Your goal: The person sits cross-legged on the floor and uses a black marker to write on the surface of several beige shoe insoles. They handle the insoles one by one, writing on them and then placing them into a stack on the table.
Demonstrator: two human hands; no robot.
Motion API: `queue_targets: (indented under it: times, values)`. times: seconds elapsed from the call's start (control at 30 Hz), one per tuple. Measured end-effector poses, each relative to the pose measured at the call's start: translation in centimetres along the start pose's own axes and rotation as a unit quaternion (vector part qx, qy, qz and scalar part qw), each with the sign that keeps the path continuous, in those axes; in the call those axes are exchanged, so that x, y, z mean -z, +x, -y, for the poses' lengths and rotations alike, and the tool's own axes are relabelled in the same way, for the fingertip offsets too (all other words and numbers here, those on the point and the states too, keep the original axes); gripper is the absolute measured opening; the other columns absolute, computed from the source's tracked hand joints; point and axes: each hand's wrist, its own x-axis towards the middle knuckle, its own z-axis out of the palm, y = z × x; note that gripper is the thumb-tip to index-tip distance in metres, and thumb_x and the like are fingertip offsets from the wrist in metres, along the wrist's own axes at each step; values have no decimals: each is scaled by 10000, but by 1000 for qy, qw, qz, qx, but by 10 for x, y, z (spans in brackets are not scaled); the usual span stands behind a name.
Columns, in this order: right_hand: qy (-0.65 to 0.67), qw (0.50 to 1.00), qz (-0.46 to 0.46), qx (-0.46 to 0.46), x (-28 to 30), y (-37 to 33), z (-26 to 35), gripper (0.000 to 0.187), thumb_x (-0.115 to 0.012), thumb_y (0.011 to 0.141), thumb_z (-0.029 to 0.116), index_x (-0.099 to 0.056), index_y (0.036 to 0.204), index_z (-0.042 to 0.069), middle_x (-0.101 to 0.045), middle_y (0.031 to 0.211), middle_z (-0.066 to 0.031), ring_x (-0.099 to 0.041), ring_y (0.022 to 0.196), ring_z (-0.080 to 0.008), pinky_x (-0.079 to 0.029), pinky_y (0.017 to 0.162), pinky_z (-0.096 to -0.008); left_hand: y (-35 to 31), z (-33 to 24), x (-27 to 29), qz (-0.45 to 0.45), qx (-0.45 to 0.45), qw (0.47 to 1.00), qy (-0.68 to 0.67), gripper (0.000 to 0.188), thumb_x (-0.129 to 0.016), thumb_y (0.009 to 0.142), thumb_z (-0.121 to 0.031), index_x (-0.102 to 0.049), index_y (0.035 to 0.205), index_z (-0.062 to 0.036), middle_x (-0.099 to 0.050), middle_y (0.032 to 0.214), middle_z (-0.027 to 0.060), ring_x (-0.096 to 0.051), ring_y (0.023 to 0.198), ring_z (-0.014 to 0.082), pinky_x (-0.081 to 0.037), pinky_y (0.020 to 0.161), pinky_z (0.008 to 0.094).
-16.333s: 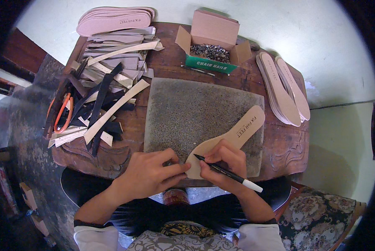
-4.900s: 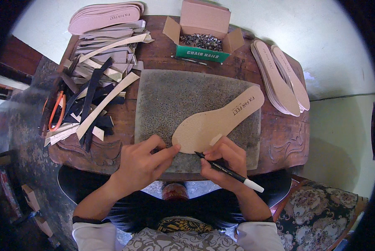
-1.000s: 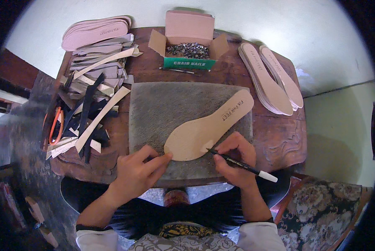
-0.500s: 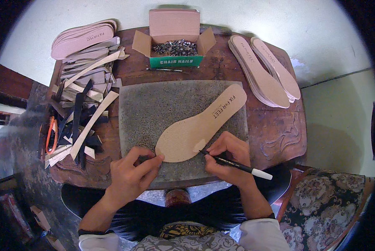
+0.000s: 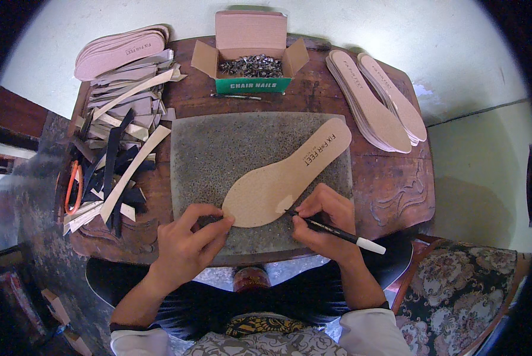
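Observation:
A tan shoe insole (image 5: 272,184) lies slantwise on a dark speckled slab (image 5: 203,142), its wide end toward me and its printed heel at the far right. My left hand (image 5: 189,240) pinches the insole's rounded near-left edge between thumb and finger. In my right hand (image 5: 328,219) is a black marker (image 5: 331,230) with a white rear end, held like a pen. Its tip meets the insole's right edge beside a pale, worn-looking patch (image 5: 285,203). Whether the tip is pressing down I cannot tell.
Behind the slab stands an open green box of metal nails (image 5: 254,84). Stacked insoles lie at the back right (image 5: 367,110) and back left (image 5: 120,54). Cut strips (image 5: 135,172) and orange-handled scissors (image 5: 73,188) crowd the left side. A flowered chair (image 5: 456,291) is at lower right.
Hands, insole and marker keep nearly the same pose. The whole view has shifted very slightly, and the marker tip stays at the insole's edge by the pale patch.

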Motion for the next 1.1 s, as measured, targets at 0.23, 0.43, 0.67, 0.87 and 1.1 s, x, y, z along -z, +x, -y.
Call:
queue_targets:
  times: [0.23,0.43,0.67,0.87,1.1]
  values:
    - [-5,1000,7,6,0,1,-1,219,-777,652,-36,-586,743,22,-635,769,-110,-650,680,-195,-496,591,-297,1,-1,1,2,7,1000,-2,262,-832,774,-60,-785,1020,-138,-682,1020,54,-604,580,146,-477,494,278]
    - [-19,1000,13,-5,0,1,2,218,-775,654,-29,-584,745,22,-641,770,-113,-652,679,-209,-500,596,-307,0,3,-2,-12,-16,1000,1,266,-820,766,-78,-778,1026,-120,-680,1030,32,-661,598,141,-503,483,288]
    - [-16,1000,9,-2,0,1,2,217,-769,646,-28,-579,738,24,-636,759,-114,-650,675,-218,-502,594,-311,0,-1,1,7,13,1000,-5,262,-830,774,-50,-780,1016,-134,-680,1017,60,-645,629,161,-512,518,292]
    - [-15,1000,9,-1,0,1,2,213,-761,642,-35,-580,736,24,-634,756,-114,-645,664,-218,-498,587,-312,1,0,0,0,0,1000,-7,254,-824,774,-58,-780,1015,-125,-682,1022,51,-646,614,148,-505,506,284]
    - [-23,1000,9,2,0,3,4,210,-761,643,-33,-583,736,28,-633,756,-115,-642,661,-212,-486,575,-311,2,1,0,-2,-12,1000,5,260,-821,772,-73,-777,1025,-116,-680,1024,32,-664,595,137,-509,485,287]
